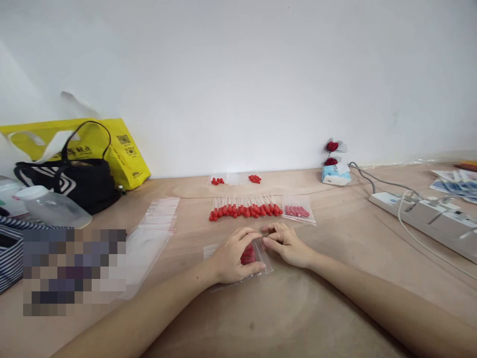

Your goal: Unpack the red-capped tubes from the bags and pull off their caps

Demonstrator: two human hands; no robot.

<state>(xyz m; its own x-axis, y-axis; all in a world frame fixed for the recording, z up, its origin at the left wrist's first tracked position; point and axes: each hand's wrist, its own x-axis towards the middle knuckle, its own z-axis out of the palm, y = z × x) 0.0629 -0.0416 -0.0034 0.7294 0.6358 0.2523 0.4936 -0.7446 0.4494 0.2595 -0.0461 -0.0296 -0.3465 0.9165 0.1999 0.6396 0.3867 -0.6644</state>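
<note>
My left hand (233, 257) curls over a small clear zip bag (261, 258) lying on the wooden table, thumb and fingers pinching it. Red-tipped pieces show inside the bag under the hand. My right hand (285, 243) pinches the same bag's right end, fingers bent together. Just beyond the hands lies a row of several red-tipped clear tubes (244, 210). To its right lies a filled clear bag (298, 211) with red pieces.
A stack of empty clear bags (154, 231) lies at left. Behind it stand a black handbag (80, 181), a yellow bag (122, 146) and a plastic bottle (52, 206). Two small red heaps (255, 178) lie near the wall. A power strip (425, 214) with cables sits at right.
</note>
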